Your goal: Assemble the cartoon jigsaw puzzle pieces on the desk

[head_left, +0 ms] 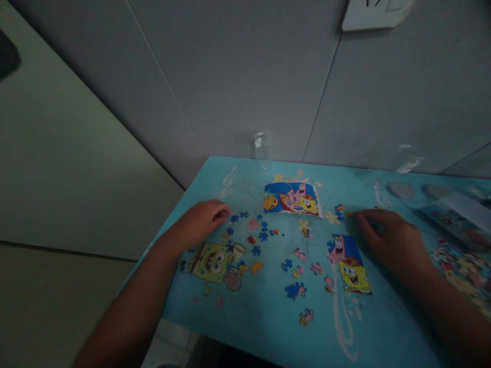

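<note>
At the left side of the blue table, my left hand point(201, 219) has its fingers drawn together beside a blue puzzle piece point(233, 219); anything between the fingertips is too small to make out. Over on the right, my right hand point(389, 232) is closed, with a small orange-and-blue puzzle piece point(349, 213) at its fingertips. Just left of it lies another blue-and-yellow piece point(339, 212). Below is a partly joined puzzle point(351, 268) with a pink and a yellow cartoon figure. A picture sheet point(292, 199) lies near the table's back. Loose pieces point(295, 290) are scattered between the hands.
A clear plastic jar point(262, 150) stands by the wall, another clear jar point(410, 158) farther right. Two round grey lids point(401, 190) lie near a clear-covered packet point(458, 220). A heap of puzzle pieces point(462, 271) spreads at the right. The tabletop point(249, 322) has printed cartoons.
</note>
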Motion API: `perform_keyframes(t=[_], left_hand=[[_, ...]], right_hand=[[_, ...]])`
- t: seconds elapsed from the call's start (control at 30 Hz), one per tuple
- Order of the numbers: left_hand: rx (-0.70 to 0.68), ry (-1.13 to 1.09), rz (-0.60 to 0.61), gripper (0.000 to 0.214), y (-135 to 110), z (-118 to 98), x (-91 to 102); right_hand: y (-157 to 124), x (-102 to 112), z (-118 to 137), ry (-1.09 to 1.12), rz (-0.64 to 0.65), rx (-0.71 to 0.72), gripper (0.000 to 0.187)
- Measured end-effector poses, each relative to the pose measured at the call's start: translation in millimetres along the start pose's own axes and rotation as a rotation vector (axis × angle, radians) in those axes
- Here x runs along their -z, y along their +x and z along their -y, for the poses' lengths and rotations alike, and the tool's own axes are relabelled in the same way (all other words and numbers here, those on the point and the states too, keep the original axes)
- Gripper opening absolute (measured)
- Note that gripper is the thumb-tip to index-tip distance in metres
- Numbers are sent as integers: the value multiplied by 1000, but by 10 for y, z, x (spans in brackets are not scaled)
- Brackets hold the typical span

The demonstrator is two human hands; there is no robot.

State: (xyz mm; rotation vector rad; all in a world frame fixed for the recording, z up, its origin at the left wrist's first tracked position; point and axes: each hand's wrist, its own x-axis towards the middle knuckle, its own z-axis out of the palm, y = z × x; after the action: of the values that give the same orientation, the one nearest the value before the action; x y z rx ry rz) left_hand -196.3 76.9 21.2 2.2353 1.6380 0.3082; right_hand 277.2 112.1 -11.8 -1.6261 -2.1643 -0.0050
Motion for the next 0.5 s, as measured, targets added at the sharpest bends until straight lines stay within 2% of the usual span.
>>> perform_keyframes(t=[0.2,0.5], left_hand=[[-45,57,-10,27,1,-85,-12],[-61,44,-6,19,16,-118,-45]], right_hand=[[-1,-10,-14,-23,-3,11,31],[-2,15,27,-12,24,-13,32]])
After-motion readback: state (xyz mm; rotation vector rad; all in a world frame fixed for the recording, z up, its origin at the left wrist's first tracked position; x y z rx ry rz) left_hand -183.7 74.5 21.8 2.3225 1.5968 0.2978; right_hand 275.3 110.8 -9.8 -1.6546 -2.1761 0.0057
